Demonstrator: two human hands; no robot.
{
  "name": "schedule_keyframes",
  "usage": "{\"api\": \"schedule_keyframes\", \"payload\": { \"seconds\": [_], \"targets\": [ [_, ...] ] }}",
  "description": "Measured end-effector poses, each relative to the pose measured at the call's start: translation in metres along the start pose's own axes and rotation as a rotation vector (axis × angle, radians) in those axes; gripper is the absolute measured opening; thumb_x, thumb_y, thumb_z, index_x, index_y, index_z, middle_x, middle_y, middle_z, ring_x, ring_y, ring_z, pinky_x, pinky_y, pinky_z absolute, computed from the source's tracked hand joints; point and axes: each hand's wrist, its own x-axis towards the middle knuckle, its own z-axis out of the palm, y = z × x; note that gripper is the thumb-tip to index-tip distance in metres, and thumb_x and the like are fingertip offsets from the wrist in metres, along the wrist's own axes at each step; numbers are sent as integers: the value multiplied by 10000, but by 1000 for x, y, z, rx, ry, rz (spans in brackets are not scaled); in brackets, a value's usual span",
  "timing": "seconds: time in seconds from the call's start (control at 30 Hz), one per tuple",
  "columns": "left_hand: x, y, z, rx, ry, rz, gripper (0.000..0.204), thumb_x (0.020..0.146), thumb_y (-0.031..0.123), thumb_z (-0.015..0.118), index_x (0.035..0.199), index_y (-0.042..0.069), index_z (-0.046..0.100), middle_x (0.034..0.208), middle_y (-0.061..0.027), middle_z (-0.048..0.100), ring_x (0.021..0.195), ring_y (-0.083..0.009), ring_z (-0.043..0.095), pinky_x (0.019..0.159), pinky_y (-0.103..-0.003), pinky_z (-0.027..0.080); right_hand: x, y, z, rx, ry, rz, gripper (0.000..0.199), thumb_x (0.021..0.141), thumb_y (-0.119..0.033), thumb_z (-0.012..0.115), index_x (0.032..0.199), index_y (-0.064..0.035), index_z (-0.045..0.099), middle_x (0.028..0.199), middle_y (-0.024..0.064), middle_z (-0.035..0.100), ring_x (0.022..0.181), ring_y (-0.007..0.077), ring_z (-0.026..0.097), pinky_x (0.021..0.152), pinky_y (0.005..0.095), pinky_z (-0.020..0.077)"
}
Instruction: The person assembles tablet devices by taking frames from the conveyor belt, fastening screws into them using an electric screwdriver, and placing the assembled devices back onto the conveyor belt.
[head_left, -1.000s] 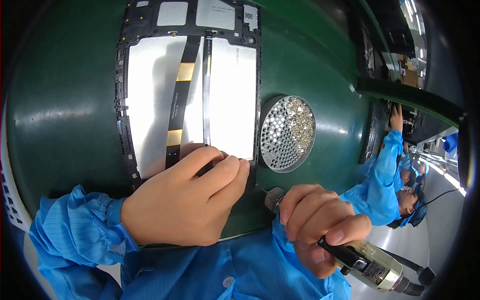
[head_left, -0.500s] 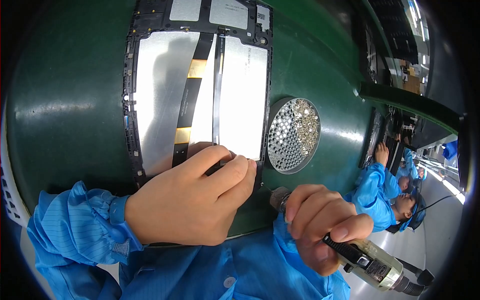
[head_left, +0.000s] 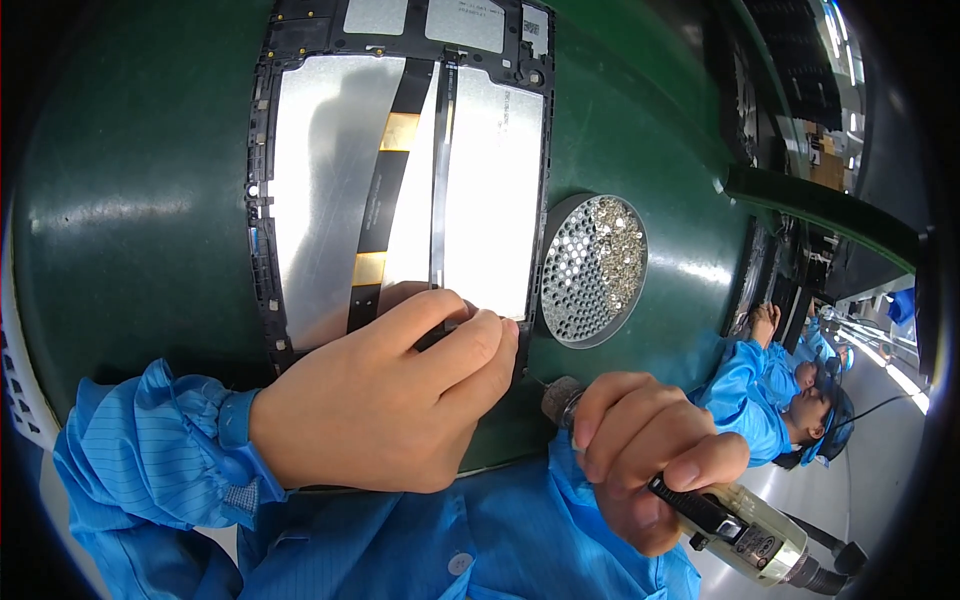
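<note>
A tablet's black mid-frame (head_left: pixel 544 170) with bright silver metal plates lies upright before me on a green work surface. A black and gold flat cable (head_left: pixel 378 200) slants down its middle, and a thin dark strip cable (head_left: pixel 440 180) runs beside it. My left hand (head_left: pixel 385 395) rests over the frame's lower edge. Its fingers are curled in a pinch near the lower right corner; what they hold is hidden. In my right hand (head_left: pixel 655 455) is an electric screwdriver (head_left: pixel 765 540), its bit end pointing up left at that corner, apart from the frame as far as I can see.
Right of the frame stands a round grey screw tray (head_left: pixel 595 270), its perforated plate partly covered by loose small screws. A green bar (head_left: pixel 820 200) crosses at the right. Beyond it a co-worker in blue (head_left: pixel 750 390) sits at the bench.
The frame and screw tray appear slightly farther right, along with much of the view. Both my hands keep nearly the same pose. The co-worker's hand has shifted a little.
</note>
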Motion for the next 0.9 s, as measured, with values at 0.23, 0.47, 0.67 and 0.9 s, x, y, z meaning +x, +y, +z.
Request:
{"api": "schedule_keyframes", "payload": {
  "seconds": [0.23, 0.47, 0.67, 0.9],
  "targets": [
    [1, 0, 1, -1, -17, -2, 168, 746, 93, 727, 870, -20, 721, 1008, -148, 659, 954, -254, 579, 825, -369, 471, 0, 3, -1, 17, 1, -3, 235, 808, -113, 603, 989, -90, 455, 598, 8, 502, 482, 129, 520, 496, 293, 463],
    [5, 0, 0, -8, -14, -15, 173, 737, 90, 733, 872, -16, 722, 1029, -146, 654, 958, -254, 578, 822, -366, 469, 3, 1, 1, -38, 1, 20, 229, 823, -142, 619, 973, -86, 455, 582, 3, 500, 474, 127, 523, 498, 296, 466],
    [2, -1, 0, -4, -49, -2, 172, 745, 97, 730, 886, -2, 726, 1018, -152, 660, 965, -262, 584, 829, -372, 475, -3, 4, -12, 7, -5, -4, 245, 827, -158, 620, 1012, -84, 476, 602, 8, 515, 519, 134, 546, 524, 307, 468],
    [5, 2, -1, 114, -75, 29, 178, 765, 87, 712, 933, 32, 729, 1035, -148, 673, 999, -275, 600, 860, -383, 483, -1, 6, -46, -40, 202, -45, 301, 803, -109, 583, 1073, -54, 462, 635, 71, 520, 556, 195, 527, 556, 369, 466]
  ]
}}
